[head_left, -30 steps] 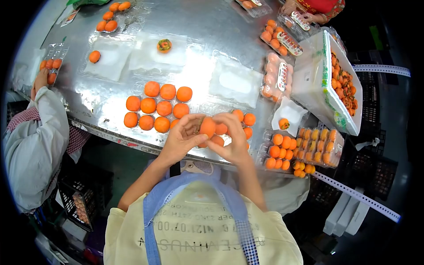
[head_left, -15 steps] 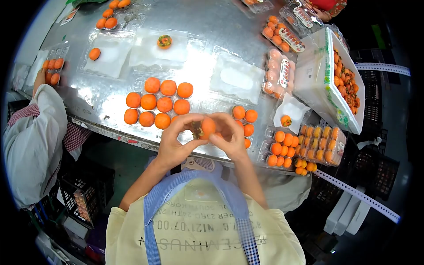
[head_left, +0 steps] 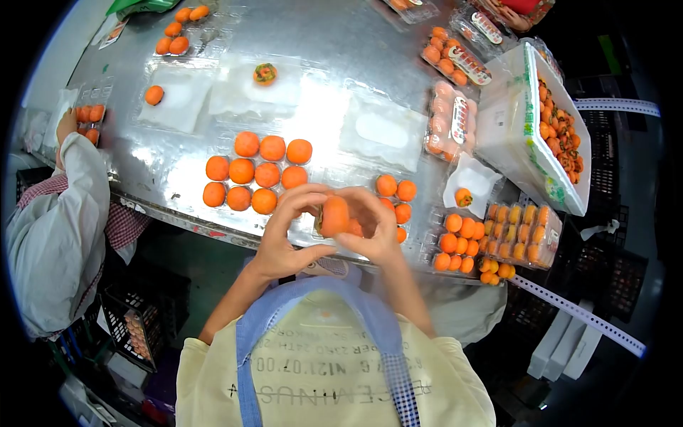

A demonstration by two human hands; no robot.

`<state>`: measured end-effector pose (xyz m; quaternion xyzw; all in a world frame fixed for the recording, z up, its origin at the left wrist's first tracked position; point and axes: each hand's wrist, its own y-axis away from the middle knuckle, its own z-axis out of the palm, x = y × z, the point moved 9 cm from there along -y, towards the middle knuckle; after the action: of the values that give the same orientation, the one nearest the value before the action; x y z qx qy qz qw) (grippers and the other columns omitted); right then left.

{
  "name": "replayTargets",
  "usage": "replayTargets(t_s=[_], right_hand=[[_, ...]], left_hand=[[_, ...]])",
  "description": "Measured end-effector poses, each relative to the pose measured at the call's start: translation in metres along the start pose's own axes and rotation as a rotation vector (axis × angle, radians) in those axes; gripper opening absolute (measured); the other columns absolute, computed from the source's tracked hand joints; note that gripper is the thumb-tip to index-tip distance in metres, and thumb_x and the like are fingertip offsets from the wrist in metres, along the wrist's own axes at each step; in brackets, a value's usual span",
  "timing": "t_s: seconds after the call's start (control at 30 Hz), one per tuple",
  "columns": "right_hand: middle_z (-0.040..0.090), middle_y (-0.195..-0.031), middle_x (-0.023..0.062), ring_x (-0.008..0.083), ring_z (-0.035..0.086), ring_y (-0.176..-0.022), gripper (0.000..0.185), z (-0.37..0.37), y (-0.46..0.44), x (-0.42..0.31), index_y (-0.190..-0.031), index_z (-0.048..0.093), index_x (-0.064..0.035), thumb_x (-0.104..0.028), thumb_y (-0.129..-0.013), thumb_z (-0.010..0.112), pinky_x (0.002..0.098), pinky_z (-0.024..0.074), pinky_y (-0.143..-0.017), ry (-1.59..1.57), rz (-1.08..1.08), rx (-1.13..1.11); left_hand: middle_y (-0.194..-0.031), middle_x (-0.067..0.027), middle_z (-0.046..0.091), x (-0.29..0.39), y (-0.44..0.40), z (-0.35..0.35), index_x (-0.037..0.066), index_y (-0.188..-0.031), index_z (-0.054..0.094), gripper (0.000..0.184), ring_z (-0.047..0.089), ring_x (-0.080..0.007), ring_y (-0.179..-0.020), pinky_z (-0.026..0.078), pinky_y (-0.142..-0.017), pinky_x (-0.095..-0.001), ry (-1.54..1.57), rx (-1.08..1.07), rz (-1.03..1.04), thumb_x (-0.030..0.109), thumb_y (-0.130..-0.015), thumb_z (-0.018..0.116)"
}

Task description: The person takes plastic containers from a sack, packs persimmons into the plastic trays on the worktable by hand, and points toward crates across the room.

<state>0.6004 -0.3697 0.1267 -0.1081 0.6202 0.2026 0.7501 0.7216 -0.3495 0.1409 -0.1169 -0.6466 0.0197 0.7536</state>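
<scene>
Between my two hands, near the table's front edge, is an orange persimmon. My left hand curves round its left side, fingertips on the top. From the right, my right hand touches it with thumb and fingers. Left of my hands, a clear tray holds rows of orange persimmons. Another group of persimmons lies just right of my hands, partly hidden by them. Beyond is a clear tray with a white liner. The fruit beneath my hands is mostly hidden.
A white foam box of persimmons stands at the right, beside labelled packs and filled trays. A co-worker's sleeve is at the left, that hand at a tray. Another person's hand shows at the top right.
The persimmon has turned between my hands, its leafy end now less visible. My left thumb has moved off it. The co-worker's hand at the left has shifted slightly.
</scene>
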Motion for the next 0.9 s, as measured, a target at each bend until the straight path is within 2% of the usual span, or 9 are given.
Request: replayTargets(t_s=[0.07, 0.23, 0.33, 0.43, 0.57, 0.63, 0.77, 0.83, 0.9], right_hand=[[0.054, -0.106, 0.0099, 0.0204, 0.054, -0.102, 0.052, 0.000, 0.000, -0.008, -0.111, 0.052, -0.0005, -0.006, -0.065, 0.073, 0.0322, 0.0450, -0.086, 0.183, -0.072, 0.014], [0.053, -0.106, 0.0100, 0.0226, 0.053, -0.102, 0.048, 0.007, 0.003, -0.024, -0.106, 0.056, -0.0027, -0.005, -0.062, 0.074, 0.0322, 0.0449, -0.085, 0.484, -0.265, 0.059], [0.053, -0.107, 0.0097, 0.0217, 0.052, -0.104, 0.051, 0.007, 0.004, -0.015, -0.111, 0.052, -0.0018, -0.006, -0.065, 0.073, 0.0325, 0.0443, -0.086, 0.424, -0.240, 0.037], [0.052, -0.109, 0.0095, 0.0212, 0.051, -0.105, 0.056, 0.004, 0.001, 0.002, -0.118, 0.045, -0.0005, -0.007, -0.069, 0.071, 0.0336, 0.0438, -0.087, -0.144, -0.094, 0.035], [0.052, -0.110, 0.0096, 0.0206, 0.052, -0.105, 0.056, -0.001, -0.001, 0.012, -0.121, 0.041, 0.0004, -0.009, -0.073, 0.070, 0.0348, 0.0441, -0.089, -0.153, -0.001, 0.003], [0.053, -0.110, 0.0097, 0.0199, 0.054, -0.103, 0.052, 0.004, -0.001, 0.013, -0.119, 0.042, 0.0004, -0.009, -0.075, 0.069, 0.0341, 0.0447, -0.088, -0.096, 0.039, -0.044], [0.055, -0.107, 0.0097, 0.0174, 0.057, -0.099, 0.047, -0.005, 0.003, 0.031, -0.117, 0.045, -0.0013, -0.009, -0.078, 0.068, 0.0297, 0.0482, -0.081, -0.107, 0.089, 0.071], [0.055, -0.107, 0.0068, 0.0135, 0.055, -0.097, 0.047, -0.019, 0.006, 0.041, -0.117, 0.046, -0.0017, -0.013, -0.078, 0.069, 0.0285, 0.0463, -0.083, -0.167, 0.209, 0.111], [0.056, -0.103, 0.0059, 0.0123, 0.055, -0.094, 0.046, -0.045, 0.004, 0.027, -0.116, 0.047, -0.0006, -0.013, -0.078, 0.068, 0.0281, 0.0462, -0.082, -0.161, 0.090, 0.201]], left_hand=[[-0.121, -0.0097, 0.048, -0.011, 0.002, 0.003, 0.005, -0.121, 0.045, 0.059, 0.049, -0.0203, -0.110, 0.041, -0.091, -0.0338, 0.165, -0.050, -0.060, 0.004, -0.069, 0.073], [-0.122, -0.0108, 0.046, -0.024, 0.003, -0.002, 0.001, -0.117, 0.048, 0.052, 0.050, -0.0191, -0.109, 0.041, -0.091, -0.0327, 0.333, -0.036, -0.146, 0.001, -0.070, 0.071], [-0.118, -0.0103, 0.047, -0.020, 0.002, -0.005, 0.000, -0.113, 0.051, 0.047, 0.050, -0.0190, -0.108, 0.041, -0.092, -0.0323, 0.329, -0.012, -0.093, -0.001, -0.070, 0.071], [-0.114, -0.0097, 0.047, -0.014, 0.001, -0.007, 0.000, -0.110, 0.053, 0.044, 0.050, -0.0187, -0.106, 0.041, -0.091, -0.0318, 0.280, 0.007, -0.029, -0.002, -0.069, 0.071], [-0.114, -0.0099, 0.048, -0.012, 0.003, -0.007, 0.002, -0.107, 0.054, 0.043, 0.051, -0.0193, -0.102, 0.041, -0.087, -0.0317, 0.168, 0.058, 0.001, -0.002, -0.068, 0.072], [-0.114, -0.0104, 0.049, -0.013, 0.004, -0.004, 0.003, -0.108, 0.054, 0.046, 0.051, -0.0211, -0.103, 0.041, -0.086, -0.0319, 0.011, 0.025, 0.013, -0.002, -0.066, 0.073], [-0.115, -0.0120, 0.049, -0.002, 0.000, 0.003, 0.003, -0.110, 0.053, 0.053, 0.050, -0.0251, -0.103, 0.040, -0.087, -0.0325, -0.376, 0.016, 0.052, 0.000, -0.062, 0.075], [-0.116, -0.0134, 0.048, 0.014, -0.005, 0.009, 0.003, -0.112, 0.052, 0.057, 0.051, -0.0272, -0.103, 0.040, -0.088, -0.0335, -0.567, 0.045, 0.064, 0.001, -0.060, 0.075], [-0.117, -0.0132, 0.047, -0.002, 0.001, 0.003, 0.003, -0.114, 0.050, 0.058, 0.051, -0.0249, -0.102, 0.042, -0.087, -0.0334, -0.433, 0.087, -0.023, 0.002, -0.061, 0.075]])
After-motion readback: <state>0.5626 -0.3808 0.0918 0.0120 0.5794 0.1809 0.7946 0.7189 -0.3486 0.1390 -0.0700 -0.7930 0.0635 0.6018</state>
